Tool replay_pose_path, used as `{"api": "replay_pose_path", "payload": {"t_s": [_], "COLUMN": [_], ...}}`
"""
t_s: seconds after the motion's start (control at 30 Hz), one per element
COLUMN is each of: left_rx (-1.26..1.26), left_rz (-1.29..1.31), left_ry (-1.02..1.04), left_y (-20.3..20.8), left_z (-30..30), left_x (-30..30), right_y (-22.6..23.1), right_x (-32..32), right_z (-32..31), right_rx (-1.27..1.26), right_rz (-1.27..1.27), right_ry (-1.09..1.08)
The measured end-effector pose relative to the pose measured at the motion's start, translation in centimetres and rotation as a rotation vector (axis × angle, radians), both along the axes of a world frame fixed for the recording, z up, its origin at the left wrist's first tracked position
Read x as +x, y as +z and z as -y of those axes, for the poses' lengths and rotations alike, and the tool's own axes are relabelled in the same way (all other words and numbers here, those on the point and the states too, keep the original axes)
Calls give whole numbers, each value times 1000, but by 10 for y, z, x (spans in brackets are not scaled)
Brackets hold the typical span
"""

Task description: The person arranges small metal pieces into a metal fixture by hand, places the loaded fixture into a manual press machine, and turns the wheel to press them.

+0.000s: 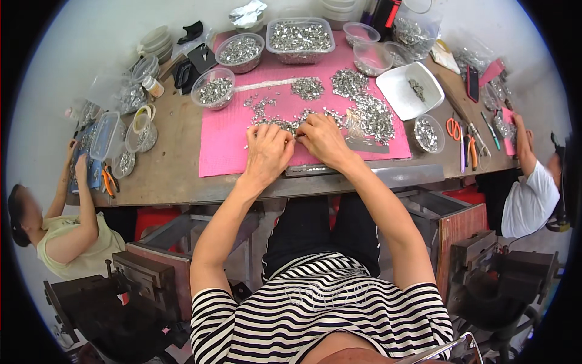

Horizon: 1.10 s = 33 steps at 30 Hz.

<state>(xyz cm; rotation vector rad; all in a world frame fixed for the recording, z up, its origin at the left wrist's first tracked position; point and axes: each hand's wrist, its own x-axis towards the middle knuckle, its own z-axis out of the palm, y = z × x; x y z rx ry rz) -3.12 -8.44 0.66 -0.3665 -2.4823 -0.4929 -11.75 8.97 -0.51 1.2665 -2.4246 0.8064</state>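
Note:
My left hand [271, 148] and my right hand [325, 141] are close together over the front of a pink mat [219, 145]. Both have their fingers curled and the fingertips drawn together. Whatever lies between them is hidden or too small to name. Small shiny metal pieces [273, 123] lie scattered just beyond my fingers. Larger heaps of them [374, 118] spread to the right of my right hand, beside a flat grey sheet [370, 145]. A narrow metal strip [310, 170] lies at the mat's front edge, below both hands.
Clear tubs of metal pieces [214, 89] and a big filled container [300, 37] line the back. A white tray [409, 91] stands right, near orange-handled scissors [453, 127] and pliers [471, 151]. Co-workers sit at left [79, 239] and right [532, 197]. Vises [145, 285] flank me below.

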Motion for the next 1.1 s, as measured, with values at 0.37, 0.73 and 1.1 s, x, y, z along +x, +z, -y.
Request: {"api": "replay_pose_path", "payload": {"t_s": [0.37,0.73,1.1], "left_rx": [212,96,95], "left_rz": [151,155,209], "left_ry": [-58,-64,-76], "left_y": [-2,-7,-8], "left_z": [0,-6,-16], "left_x": [10,-7,-1], "right_y": [32,12,13], "right_x": [2,4,11], "right_z": [-47,-79,-83], "right_rx": [103,53,30], "right_rz": [6,177,203], "right_ry": [-13,31,-19]}}
